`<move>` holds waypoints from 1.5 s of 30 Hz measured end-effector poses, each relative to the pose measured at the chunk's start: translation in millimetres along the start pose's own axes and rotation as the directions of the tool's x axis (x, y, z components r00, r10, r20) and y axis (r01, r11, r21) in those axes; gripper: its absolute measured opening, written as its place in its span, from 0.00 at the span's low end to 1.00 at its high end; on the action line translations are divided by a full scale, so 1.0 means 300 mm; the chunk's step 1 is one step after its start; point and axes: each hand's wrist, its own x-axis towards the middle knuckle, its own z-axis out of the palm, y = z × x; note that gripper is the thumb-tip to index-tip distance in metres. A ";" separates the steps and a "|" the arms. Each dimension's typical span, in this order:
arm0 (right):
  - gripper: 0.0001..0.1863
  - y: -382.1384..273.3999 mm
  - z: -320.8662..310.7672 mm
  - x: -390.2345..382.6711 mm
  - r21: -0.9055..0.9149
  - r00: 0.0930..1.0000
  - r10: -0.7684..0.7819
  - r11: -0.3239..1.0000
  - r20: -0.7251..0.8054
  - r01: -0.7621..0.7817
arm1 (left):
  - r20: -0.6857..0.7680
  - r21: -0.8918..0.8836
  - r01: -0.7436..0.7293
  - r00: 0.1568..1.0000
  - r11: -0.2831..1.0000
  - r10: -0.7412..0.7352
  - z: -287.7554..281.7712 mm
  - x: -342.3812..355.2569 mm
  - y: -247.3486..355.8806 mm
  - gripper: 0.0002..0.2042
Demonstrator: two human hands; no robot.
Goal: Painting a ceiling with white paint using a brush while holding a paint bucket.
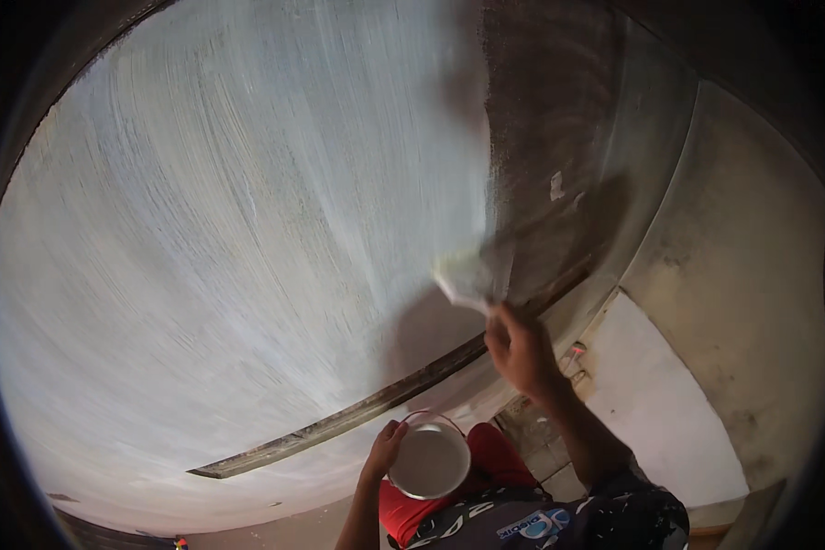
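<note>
A paintbrush (460, 293) with a pale handle is in my right hand (520, 353), whose fingers are closed round it. Its bristle end is blurred and lies against or just in front of a large board (275, 211) coated in streaky pale blue-white paint. To the right of the brush, the surface is a dark brown strip (541, 137) with a shadow across it. Low in front of my body, my left hand (390, 446) grips a round pail (429, 461) at its rim, near its thin wire handle. Pale liquid, seemingly paint, shows inside the pail.
A dark, narrow ledge (339, 410) runs along the board's lower edge. On the right stands a stained beige wall (752, 229) with a white sheet (655, 403) in front of it. A small red-tipped item (577, 348) lies beyond my right forearm.
</note>
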 end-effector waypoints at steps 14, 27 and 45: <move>0.05 0.001 -0.298 0.155 0.137 0.971 0.035 0.991 -0.235 -0.003 | 0.022 0.000 -0.011 1.000 1.000 0.011 0.015 0.007 0.001 0.21; 0.11 0.231 -0.015 0.059 0.068 0.978 -0.016 0.997 -0.206 0.031 | -0.027 0.018 -0.018 0.999 1.000 0.018 0.011 0.004 -0.056 0.20; 0.13 0.116 -0.463 0.557 -0.078 0.958 0.062 0.996 0.279 -0.042 | -0.009 0.001 -0.052 0.999 0.999 0.052 0.025 -0.020 0.022 0.20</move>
